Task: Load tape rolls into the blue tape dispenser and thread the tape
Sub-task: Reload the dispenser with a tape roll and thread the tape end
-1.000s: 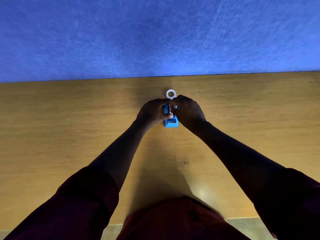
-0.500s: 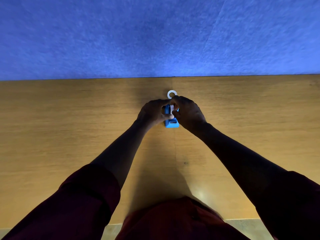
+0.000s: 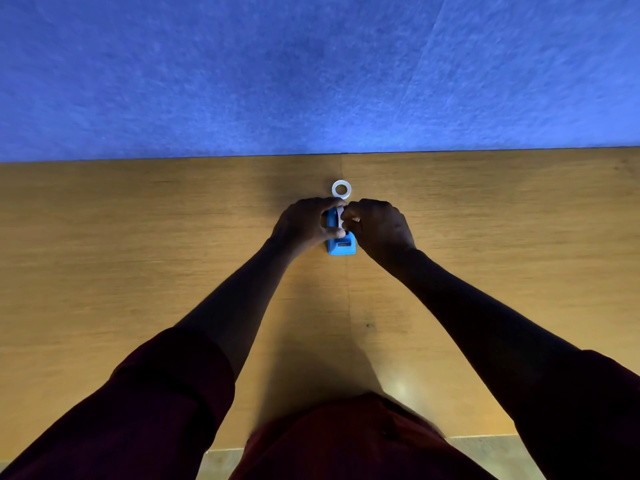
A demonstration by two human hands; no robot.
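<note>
The blue tape dispenser (image 3: 341,247) stands on the wooden table, its cutter end toward me. My left hand (image 3: 304,225) grips its left side. My right hand (image 3: 377,226) pinches a white tape roll (image 3: 340,216) sitting upright in the dispenser's top; most of that roll is hidden by my fingers. A second white tape roll (image 3: 341,189) lies flat on the table just beyond both hands, apart from them.
The wooden table (image 3: 138,254) runs wide left and right, with a seam down its middle. A blue felt wall (image 3: 311,74) rises at the table's far edge. The near table edge is at my lap.
Both hands stay on the dispenser. My right fingers have shifted slightly on the white roll at the dispenser's top; the spare roll has not moved.
</note>
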